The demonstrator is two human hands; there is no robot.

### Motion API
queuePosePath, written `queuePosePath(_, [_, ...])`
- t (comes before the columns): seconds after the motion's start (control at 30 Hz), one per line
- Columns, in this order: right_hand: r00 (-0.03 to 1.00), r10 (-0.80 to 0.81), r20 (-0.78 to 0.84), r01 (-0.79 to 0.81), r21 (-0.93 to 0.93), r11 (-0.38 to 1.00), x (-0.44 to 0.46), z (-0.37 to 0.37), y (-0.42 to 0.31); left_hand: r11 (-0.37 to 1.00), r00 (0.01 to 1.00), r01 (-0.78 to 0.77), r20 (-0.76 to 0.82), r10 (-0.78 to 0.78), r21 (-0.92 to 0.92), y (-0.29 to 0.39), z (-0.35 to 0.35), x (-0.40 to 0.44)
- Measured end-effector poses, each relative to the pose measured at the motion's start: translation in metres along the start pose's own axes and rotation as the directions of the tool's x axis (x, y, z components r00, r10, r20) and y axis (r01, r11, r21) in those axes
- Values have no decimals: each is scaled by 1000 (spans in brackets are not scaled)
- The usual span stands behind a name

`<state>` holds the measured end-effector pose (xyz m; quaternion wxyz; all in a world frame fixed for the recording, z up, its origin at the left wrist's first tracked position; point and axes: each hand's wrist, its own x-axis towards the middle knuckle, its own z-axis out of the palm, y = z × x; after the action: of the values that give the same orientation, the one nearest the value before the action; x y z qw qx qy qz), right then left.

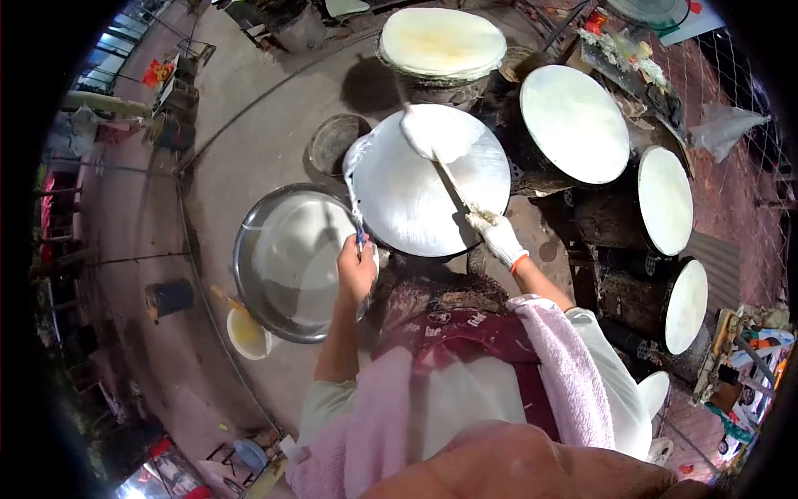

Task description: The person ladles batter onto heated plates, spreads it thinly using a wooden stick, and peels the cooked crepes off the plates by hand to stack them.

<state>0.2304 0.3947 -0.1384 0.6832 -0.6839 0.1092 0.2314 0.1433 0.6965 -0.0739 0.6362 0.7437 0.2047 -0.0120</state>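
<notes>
My bare left hand [357,266] is wrapped around the blue handle of a ladle [352,191], whose batter-coated end reaches over the left rim of a round griddle [391,204]. My right hand [497,237], in a white glove with an orange cuff, grips a wooden-handled spreader [450,179]. Its far end meets a patch of wet white batter [453,137] near the griddle's back; the exact shape of that end is covered by batter. Below and left of the griddle stands a wide metal basin [241,283] of white batter [291,258], beside my left hand.
Several more round griddles with pale sheets curve around the right, among them one griddle [573,125] and a lower one [665,200]. A pale round stack [443,41] stands behind. An empty-looking bowl [337,143] and a yellow-bottomed container [248,333] sit on the floor.
</notes>
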Motion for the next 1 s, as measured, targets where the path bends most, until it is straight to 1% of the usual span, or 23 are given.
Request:
queuePosePath(0.03, [999,12,-49,-25,-272,962,-9,-5,-22,1000,1000,-19,-17,18,-1,8,-8,-11])
queuePosePath(0.07, [992,14,-129,-86,-576,813,-22,-12,-53,999,999,-37,-33,37,0,17,-15,-21])
queuePosePath(0.1, [974,-143,-174,43,-481,876,-11,-33,-30,991,989,-130,-72,133,44,22,-21,-29])
queuePosePath(0.13, [929,-290,-230,186,-388,903,5,-53,0,985,982,-173,-81,172,0,26,-26,-33])
queuePosePath(0.2, [950,-212,-228,177,-164,970,14,-56,6,966,965,-247,-107,238,-81,31,-35,-43])
queuePosePath(0.23, [989,-142,-39,132,-194,972,14,-56,12,972,978,-190,-107,177,-134,31,-37,-45])
queuePosePath(0.27, [1000,7,12,-6,-143,990,8,-31,-5,983,984,-146,-121,132,-112,30,-37,-45])
queuePosePath(0.33, [989,127,73,-115,-142,983,8,0,-22,996,987,-50,-158,38,-71,29,-33,-49])
queuePosePath(0.37, [996,-11,90,26,-164,986,24,-2,9,995,988,-5,-156,-10,-100,26,-33,-51])
queuePosePath(0.43, [997,24,78,5,-352,936,22,-27,-6,984,983,86,-146,-109,-156,20,-34,-57])
queuePosePath(0.47, [997,38,73,-2,-443,897,25,-45,-12,973,974,113,-171,-148,-201,19,-34,-61])
queuePosePath(0.5, [996,-67,58,86,-449,889,36,-72,-8,959,963,136,-195,-187,-247,19,-34,-65])
queuePosePath(0.53, [979,-204,-21,187,-321,929,37,-81,-25,942,948,159,-220,-229,-295,17,-33,-69])
queuePosePath(0.57, [992,-123,-1,117,-299,947,46,-88,-33,957,940,135,-272,-205,-256,11,-31,-73])
queuePosePath(0.6, [999,-41,18,45,-278,960,54,-92,-37,959,929,152,-296,-222,-241,5,-31,-76])
queuePosePath(0.63, [983,2,185,31,-177,984,64,-88,-28,960,917,166,-322,-235,-227,-1,-29,-77])
queuePosePath(0.67, [964,141,226,-65,-316,946,52,-68,-54,960,904,176,-351,-245,-218,-5,-26,-77])
queuePosePath(0.73, [938,172,302,-119,-186,975,60,-56,-31,954,877,213,-389,-282,-213,-5,-18,-81])
queuePosePath(0.77, [953,59,298,-39,-73,997,57,-50,-27,950,863,230,-408,-299,-209,-4,-14,-83])
queuePosePath(0.87, [923,50,381,98,-360,928,70,-89,-52,940,865,230,-389,-316,-252,-5,-8,-89])
queuePosePath(0.9, [940,70,335,42,-316,948,87,-107,-53,939,859,235,-399,-321,-249,-2,-5,-90])
queuePosePath(0.97, [967,-12,256,89,-292,952,122,-112,-56,936,845,252,-416,-336,-244,3,2,-93])
queuePosePath(1.0, [951,-20,309,102,-251,962,132,-112,-59,932,842,250,-416,-342,-261,4,5,-95])
